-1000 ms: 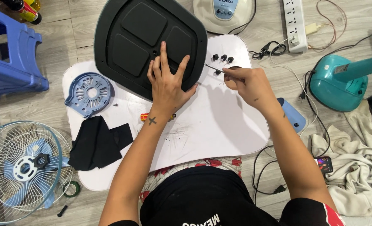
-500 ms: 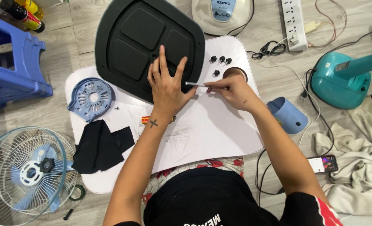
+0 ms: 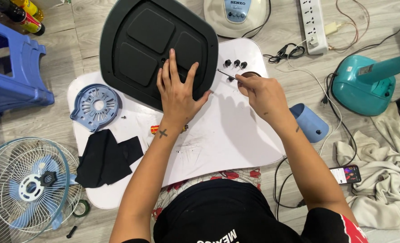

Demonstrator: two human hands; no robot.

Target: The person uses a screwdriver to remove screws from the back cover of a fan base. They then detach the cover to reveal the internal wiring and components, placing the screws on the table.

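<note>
Head view: one black fan base cover (image 3: pixel 150 45) on white tabletop (image 3: pixel 227 135), overhanging its far edge. Left hand (image 3: pixel 178 92) flat on cover, fingers spread, gripping nothing. Right hand (image 3: pixel 258 92) pinches one thin tool (image 3: pixel 226 74), probably a screwdriver; tip withdrawn rightward since half a second ago. Four black knobs (image 3: pixel 236 64) adjacent. Near tabletop open.

Black T-shirt (image 3: pixel 236 216) with white lettering, red-trimmed sleeve (image 3: pixel 344 225), small cross tattoo (image 3: pixel 162 133) on left wrist
</note>
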